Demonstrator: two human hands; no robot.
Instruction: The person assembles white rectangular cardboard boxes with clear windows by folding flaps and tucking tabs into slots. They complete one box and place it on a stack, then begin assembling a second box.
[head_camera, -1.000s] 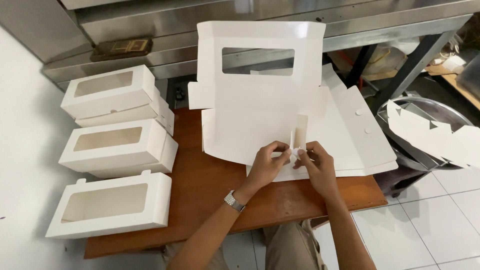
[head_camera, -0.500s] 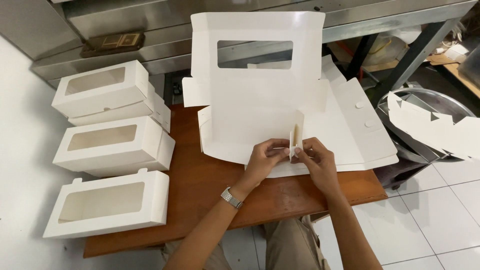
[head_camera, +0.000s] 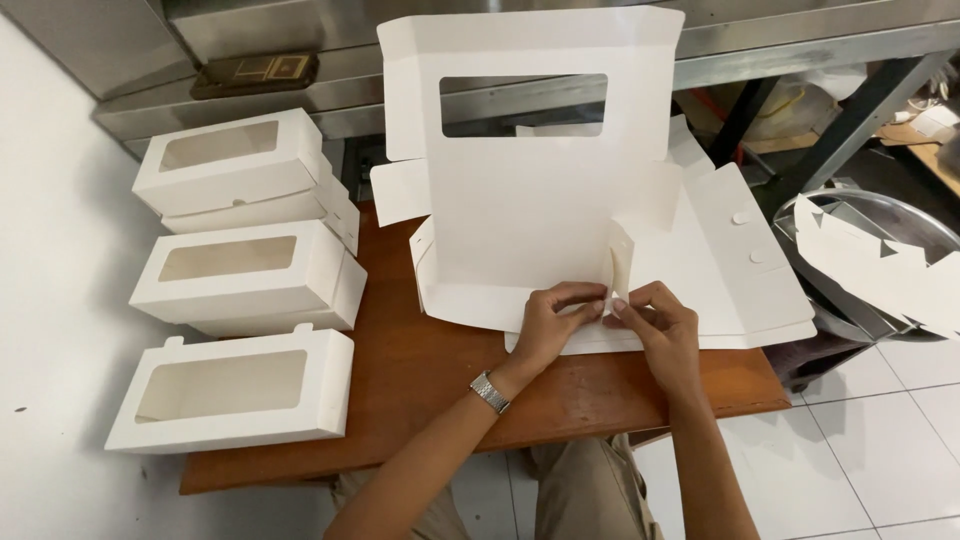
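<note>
Both hands meet at the table's front edge: the left hand and right hand each pinch the small upright flap of the flat white box blank, apparently to crease it while the sheet's window panel leans up toward the far edge. Three finished window boxes sit stacked along the left edge, clear of the working space. Fingertips hide the flap's base; further blanks underneath are partly covered.
</note>
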